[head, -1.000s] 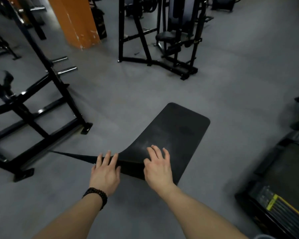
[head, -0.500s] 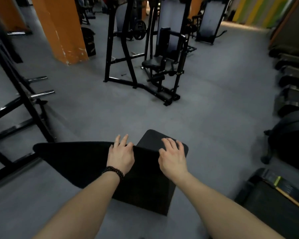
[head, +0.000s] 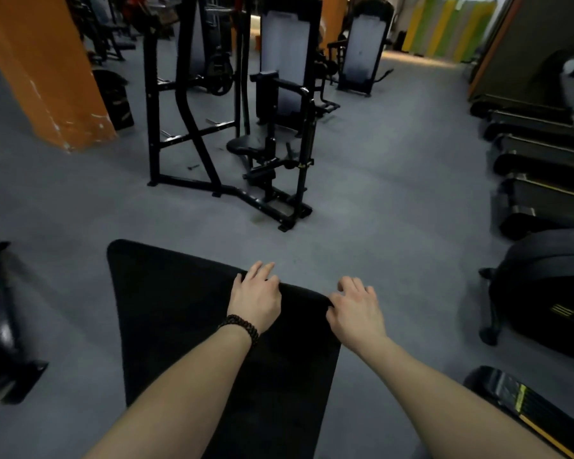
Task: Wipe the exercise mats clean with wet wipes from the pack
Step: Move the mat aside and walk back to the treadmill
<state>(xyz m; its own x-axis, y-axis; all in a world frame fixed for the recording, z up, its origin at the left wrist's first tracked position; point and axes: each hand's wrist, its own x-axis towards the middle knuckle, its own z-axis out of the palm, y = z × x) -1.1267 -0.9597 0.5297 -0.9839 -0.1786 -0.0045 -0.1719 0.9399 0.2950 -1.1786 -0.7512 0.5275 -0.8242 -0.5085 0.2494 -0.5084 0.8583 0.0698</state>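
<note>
- Left hand (head: 256,298), a dark bead bracelet (head: 241,326) on its wrist, curls its fingers over the top edge of one flat black rubber exercise mat (head: 179,326)
- Right hand (head: 357,309) grips the same edge
- Mat is lifted above the grey gym floor (head: 395,210)
- One black weight machine (head: 246,127) stands beyond, beside one orange pillar (head: 47,71)

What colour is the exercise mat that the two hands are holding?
Black. The exercise mat shows plainly in the head view, against the grey floor.
</note>
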